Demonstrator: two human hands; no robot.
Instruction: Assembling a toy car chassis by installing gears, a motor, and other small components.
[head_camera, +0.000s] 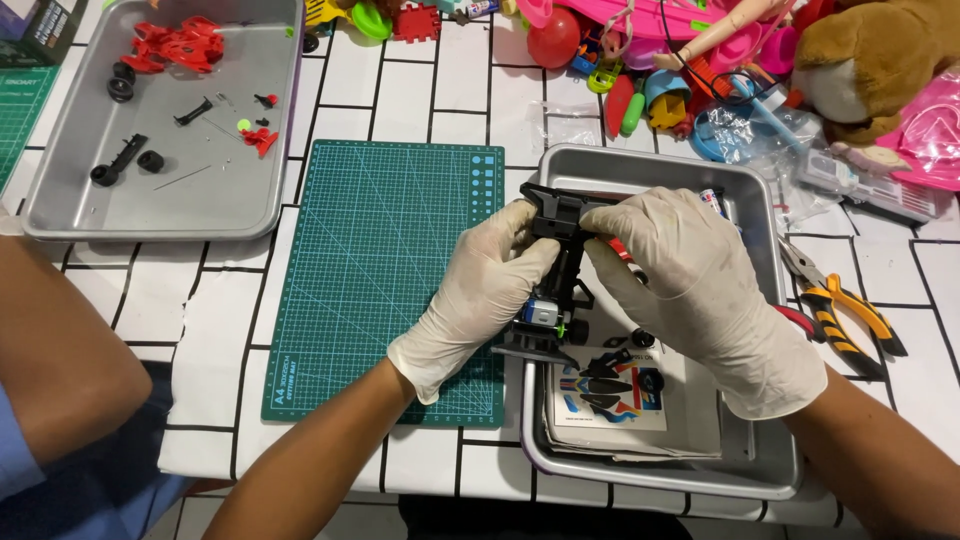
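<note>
Hands (590, 280) gripping toy chassis (553, 290), underside hidden

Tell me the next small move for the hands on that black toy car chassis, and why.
Probably steady the black toy car chassis with the left hand while the right hand presses the red-handled tool into its top. Both gloved hands already grip it above the steel tray, the small motor sits exposed, and loose black parts lie below.
</note>
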